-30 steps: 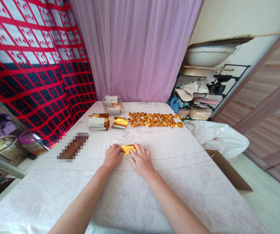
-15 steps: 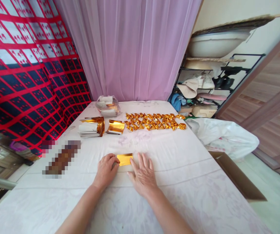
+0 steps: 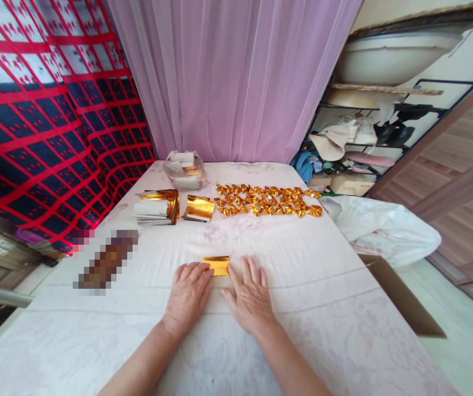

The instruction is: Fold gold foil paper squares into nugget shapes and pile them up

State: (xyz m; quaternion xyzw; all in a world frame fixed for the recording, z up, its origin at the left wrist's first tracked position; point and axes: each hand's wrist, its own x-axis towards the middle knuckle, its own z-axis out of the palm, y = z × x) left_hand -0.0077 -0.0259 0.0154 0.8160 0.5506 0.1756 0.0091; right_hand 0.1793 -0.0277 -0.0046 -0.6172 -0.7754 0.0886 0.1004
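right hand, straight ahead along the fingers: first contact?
Bare tablecloth first, then probably the rows of folded gold foil pieces. The right hand lies flat; the gold foil sheet sits just left of that line. Depth is uncertain.

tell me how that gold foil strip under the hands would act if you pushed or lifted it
The gold foil strip looks thin and lies flat on the tablecloth, so it is probably very light and floppy. Its shiny face suggests it may slide under the left hand and right hand. The folded gold pieces suggest it creases easily.
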